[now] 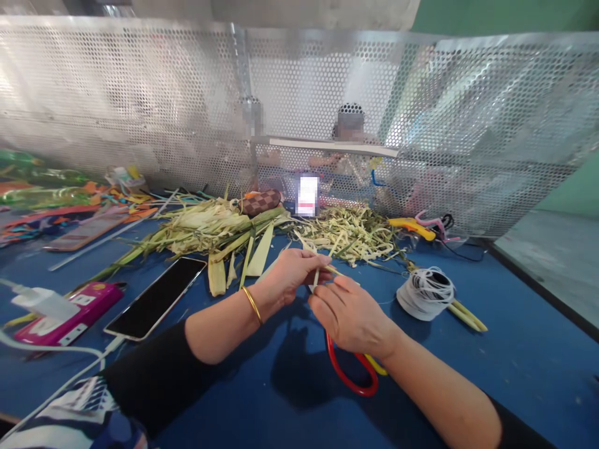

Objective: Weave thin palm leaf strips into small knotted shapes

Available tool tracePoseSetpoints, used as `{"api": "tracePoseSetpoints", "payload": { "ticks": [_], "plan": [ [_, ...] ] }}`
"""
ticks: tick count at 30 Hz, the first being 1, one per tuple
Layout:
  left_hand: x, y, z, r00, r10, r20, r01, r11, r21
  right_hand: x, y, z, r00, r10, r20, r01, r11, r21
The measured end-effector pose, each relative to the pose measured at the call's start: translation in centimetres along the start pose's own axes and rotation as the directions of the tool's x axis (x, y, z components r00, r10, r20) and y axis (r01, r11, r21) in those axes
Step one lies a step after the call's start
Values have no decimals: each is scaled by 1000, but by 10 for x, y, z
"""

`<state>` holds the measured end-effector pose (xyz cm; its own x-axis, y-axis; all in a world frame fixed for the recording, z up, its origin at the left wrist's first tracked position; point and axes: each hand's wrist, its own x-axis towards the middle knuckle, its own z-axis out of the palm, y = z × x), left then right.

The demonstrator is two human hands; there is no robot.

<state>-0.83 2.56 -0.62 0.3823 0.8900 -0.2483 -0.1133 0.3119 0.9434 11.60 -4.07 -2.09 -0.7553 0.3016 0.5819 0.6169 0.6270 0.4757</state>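
My left hand (292, 271), with a gold bangle at the wrist, is closed in a pinch on a thin, pale green plant strip (317, 278). Close against it, my right hand (353, 312) has its fingers curled around the same strip; its fingertips are partly hidden. Beneath the right hand lies a pair of scissors with a red handle (368, 391), its blades out of sight. A yellow object (375, 365) shows beside that handle. To the right stands a spool of white cord (423, 298). Beyond the hands is a heap of narrow shredded strips (353, 234).
Broad leaves and husks (201, 227) are piled at the back left under a checkered pouch (261, 202). A charging phone (156, 298) and a magenta power strip (96, 305) lie left. A yellow-handled tool (412, 227) is back right. A perforated metal panel (140, 93) bounds the blue table.
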Motion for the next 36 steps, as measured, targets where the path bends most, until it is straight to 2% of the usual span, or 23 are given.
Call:
{"api": "tracePoseSetpoints", "payload": {
  "ticks": [2,5,7,9,11,13,15,20,23,28,31,34,35,36],
  "plan": [
    [-1,1,0,1000,5,-7,-5,1000,-1,0,-3,-1,999,-39,-21,39,999,35],
    [-2,3,1,1000,14,-1,-14,1000,-8,-1,-1,-3,999,-5,-46,10,994,112],
    [-3,5,1,1000,21,2,-21,999,-29,-3,6,-4,992,86,-87,-74,988,132],
    [-3,8,0,999,39,5,-39,998,-39,-5,14,-6,957,274,-93,-266,959,94],
    [-2,10,-1,999,53,6,-53,998,-22,-6,22,-6,888,459,18,-460,887,48],
    [-2,10,-1,998,55,-7,-55,998,8,-7,28,-5,822,535,195,-552,832,45],
    [-2,10,-2,998,60,-5,-60,997,40,-7,31,-4,791,523,318,-569,819,68],
    [-3,8,-1,990,141,16,-142,976,166,-5,35,-12,749,504,430,-596,796,104],
    [-3,10,0,988,155,4,-153,965,213,-4,43,-25,708,512,486,-658,728,192],
    [-7,11,0,991,119,58,-129,970,205,-2,51,-44,622,477,621,-753,581,309],
    [-8,10,-1,993,80,89,-94,981,167,1,47,-44,610,456,649,-761,564,319],
    [-10,11,-2,993,31,118,-44,993,112,5,40,-45,599,467,650,-757,595,269],
    [-12,11,-2,993,22,119,-33,995,94,6,37,-47,615,502,608,-748,615,248],
    [-15,11,-2,994,16,111,-24,997,75,7,34,-51,650,546,528,-732,637,243]
  ]
}}
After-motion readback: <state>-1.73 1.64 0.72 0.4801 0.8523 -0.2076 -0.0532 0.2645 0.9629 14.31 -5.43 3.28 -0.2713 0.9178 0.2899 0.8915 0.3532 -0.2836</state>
